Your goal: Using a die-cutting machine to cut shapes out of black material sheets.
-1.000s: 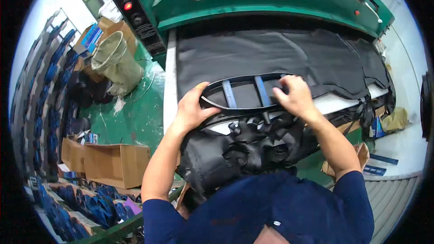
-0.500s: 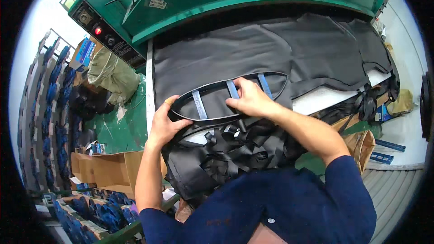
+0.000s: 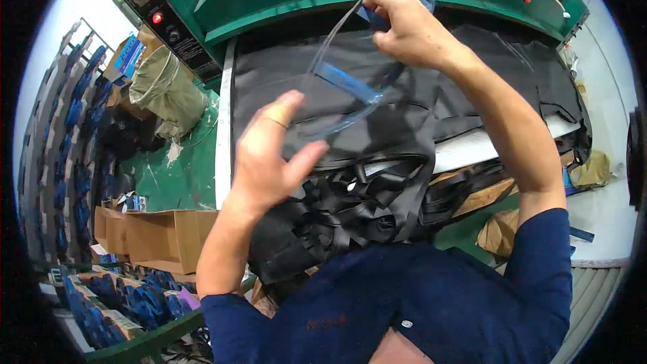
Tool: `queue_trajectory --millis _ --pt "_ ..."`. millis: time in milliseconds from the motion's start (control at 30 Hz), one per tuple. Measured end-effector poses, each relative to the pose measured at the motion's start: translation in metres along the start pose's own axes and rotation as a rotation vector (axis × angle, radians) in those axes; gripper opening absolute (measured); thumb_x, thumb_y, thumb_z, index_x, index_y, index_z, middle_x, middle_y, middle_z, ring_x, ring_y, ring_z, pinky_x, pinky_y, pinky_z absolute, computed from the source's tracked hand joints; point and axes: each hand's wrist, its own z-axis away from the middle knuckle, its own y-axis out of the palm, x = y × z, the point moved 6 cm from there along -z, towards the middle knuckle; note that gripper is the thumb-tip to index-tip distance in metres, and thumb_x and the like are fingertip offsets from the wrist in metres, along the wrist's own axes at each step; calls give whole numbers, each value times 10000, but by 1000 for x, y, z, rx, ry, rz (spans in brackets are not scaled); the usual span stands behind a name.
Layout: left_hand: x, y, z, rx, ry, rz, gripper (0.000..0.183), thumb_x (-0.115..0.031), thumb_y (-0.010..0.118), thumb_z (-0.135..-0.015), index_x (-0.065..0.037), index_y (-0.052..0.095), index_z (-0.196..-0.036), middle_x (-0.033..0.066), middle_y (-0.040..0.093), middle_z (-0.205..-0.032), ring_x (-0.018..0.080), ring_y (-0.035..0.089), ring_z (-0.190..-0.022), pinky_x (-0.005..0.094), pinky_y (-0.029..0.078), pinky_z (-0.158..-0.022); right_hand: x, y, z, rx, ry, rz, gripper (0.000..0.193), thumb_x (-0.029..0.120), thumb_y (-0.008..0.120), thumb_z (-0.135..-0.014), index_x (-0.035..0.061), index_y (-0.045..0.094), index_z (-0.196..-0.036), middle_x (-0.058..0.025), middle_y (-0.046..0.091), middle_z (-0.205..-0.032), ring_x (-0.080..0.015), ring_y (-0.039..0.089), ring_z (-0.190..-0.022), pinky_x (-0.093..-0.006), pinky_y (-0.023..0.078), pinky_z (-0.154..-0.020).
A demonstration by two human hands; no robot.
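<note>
My right hand (image 3: 414,30) is closed around a crossbar of a cutting die (image 3: 347,83), a long thin steel outline with blue bars across it. It is held tilted above the black sheet material (image 3: 266,77), its far end up in front of the green press. Motion blurs part of its rim. My left hand (image 3: 266,155) is open, thumb and fingers spread, near the die's lower end with nothing in it. Below the die, a curved cut line shows in the sheet. Black offcut strips (image 3: 357,209) lie heaped at the near edge.
The green press (image 3: 317,3) spans the far side, with a control panel (image 3: 168,30) at its left. A cardboard box (image 3: 158,236) stands left of my left forearm. Farther left is a rack (image 3: 60,162) of blue-edged pieces. A sack (image 3: 168,87) sits on the green floor.
My right hand has raised the cutting die off the black sheet, up and away toward the press, tilting it. My left hand has come off its rim and opened.
</note>
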Motion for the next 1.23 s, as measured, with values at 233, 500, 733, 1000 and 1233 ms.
queue_trajectory --millis 233,500,733,1000,1233 --pt "21 8 -4 -17 -41 -65 711 -103 828 -710 18 522 -1341 218 589 -1294 380 572 -1206 410 457 -1029 -17 26 1 184 -356 236 332 -38 582 -773 80 580 -1084 -164 642 -972 -387 636 -974 -475 521 -804" --pt "108 15 8 -204 -334 -180 949 -173 864 -712 58 333 -1464 250 429 -1452 376 420 -1356 408 322 -1141 -29 88 15 278 -849 47 135 45 601 -798 47 584 -931 -141 615 -993 -326 598 -1081 -475 419 -1115" --pt "146 42 26 -51 -552 -105 957 -197 878 -706 63 345 -1457 250 447 -1455 327 452 -1348 381 346 -1131 -45 136 32 301 -1023 -139 130 115 604 -817 33 576 -914 -136 606 -1028 -334 601 -1110 -474 479 -1063" --pt "151 59 30 46 -715 -38 706 -146 849 -730 20 528 -1336 200 616 -1274 287 588 -1194 362 448 -1018 -58 146 36 389 -1005 -191 170 95 601 -832 29 608 -988 -164 620 -1109 -345 601 -1111 -437 503 -1018" --pt "147 60 31 22 -672 -5 708 -121 843 -744 -5 524 -1365 172 647 -1238 250 613 -1132 334 449 -1007 -158 43 -3 190 -149 -76 447 53 672 -877 101 579 -1311 -140 613 -1277 -294 590 -1211 -383 495 -1033"
